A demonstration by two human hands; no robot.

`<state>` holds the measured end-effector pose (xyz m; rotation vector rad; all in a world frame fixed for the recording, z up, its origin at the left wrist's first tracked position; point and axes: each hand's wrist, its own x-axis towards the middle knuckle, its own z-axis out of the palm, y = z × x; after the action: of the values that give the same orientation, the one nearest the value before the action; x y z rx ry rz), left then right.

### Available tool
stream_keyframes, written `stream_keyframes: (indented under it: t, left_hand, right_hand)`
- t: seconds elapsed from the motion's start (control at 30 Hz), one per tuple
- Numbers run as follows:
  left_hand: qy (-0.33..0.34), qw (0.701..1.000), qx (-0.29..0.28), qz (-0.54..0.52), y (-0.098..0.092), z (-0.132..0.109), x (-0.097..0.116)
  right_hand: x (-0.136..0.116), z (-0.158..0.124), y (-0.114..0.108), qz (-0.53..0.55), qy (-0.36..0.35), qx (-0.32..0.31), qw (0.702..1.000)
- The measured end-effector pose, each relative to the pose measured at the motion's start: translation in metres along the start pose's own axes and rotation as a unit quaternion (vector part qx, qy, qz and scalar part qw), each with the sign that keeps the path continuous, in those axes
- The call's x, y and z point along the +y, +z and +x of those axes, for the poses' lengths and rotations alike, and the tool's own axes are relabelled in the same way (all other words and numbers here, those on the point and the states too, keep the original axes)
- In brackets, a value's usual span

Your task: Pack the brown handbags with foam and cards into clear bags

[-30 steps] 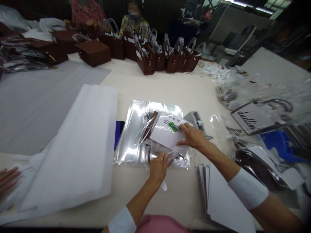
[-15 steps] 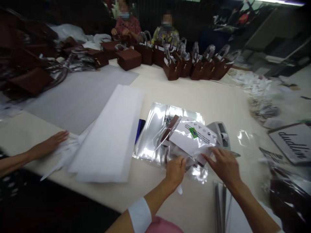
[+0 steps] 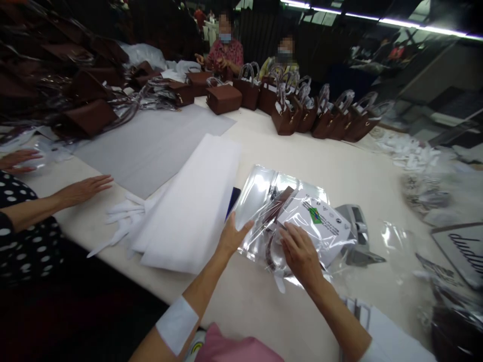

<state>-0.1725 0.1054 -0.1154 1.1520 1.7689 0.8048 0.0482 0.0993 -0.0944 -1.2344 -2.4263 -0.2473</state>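
The left hand has its grip apart, fingers spread flat against the left edge of a clear plastic bag. The bag lies on the table straight ahead of the person. The right hand presses on the near part of the bag, its grip also apart, fingers stretched out and closed on nothing. Between the two grips the bag's near edge bunches up in wrinkles.

Just left of the left grip sits a stack of white foam sheets, with a dark blue flat thing showing between the stack and the bag. Right of the right grip a grey tape dispenser stands just beside the bag. Beyond both grips, bare table runs out to a row of brown handbags, the widest open room. A narrower bare strip lies on the near side.

The bag is thin, glossy and crinkled, with glare on its far half. Under the film a stiff white card lies tilted, bearing a small green mark and fine print. A narrow, smooth brown strap runs just beyond the right grip's fingertips. The foam is matt, soft-looking and long-edged. Farther left lies a flat grey sheet, and another person's hand rests palm down, well apart from the left grip.
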Motion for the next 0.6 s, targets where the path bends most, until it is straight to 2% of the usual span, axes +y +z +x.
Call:
stream_keyframes:
  t: [0.1,0.2,0.3,0.43,0.6]
  left_hand:
    - [-0.053,0.996,-0.067,-0.039,0.008,0.015,-0.014]
    - [-0.076,0.988,-0.112,-0.07,0.018,0.017,-0.024]
    - [-0.078,0.986,-0.093,-0.111,0.015,0.012,-0.03]
    - [-0.069,0.984,-0.053,-0.153,-0.002,0.006,-0.033]
    - [-0.082,0.977,-0.096,-0.17,-0.015,0.003,-0.034]
  right_hand:
    - [0.007,0.008,0.015,-0.026,-0.008,-0.018,0.999]
    - [0.013,0.006,0.026,-0.043,-0.028,-0.049,0.997]
    - [0.012,0.002,0.03,-0.051,-0.034,-0.062,0.996]
    - [-0.004,0.004,0.026,-0.056,-0.033,-0.077,0.995]
    - [-0.028,0.01,0.029,-0.042,-0.059,-0.113,0.991]
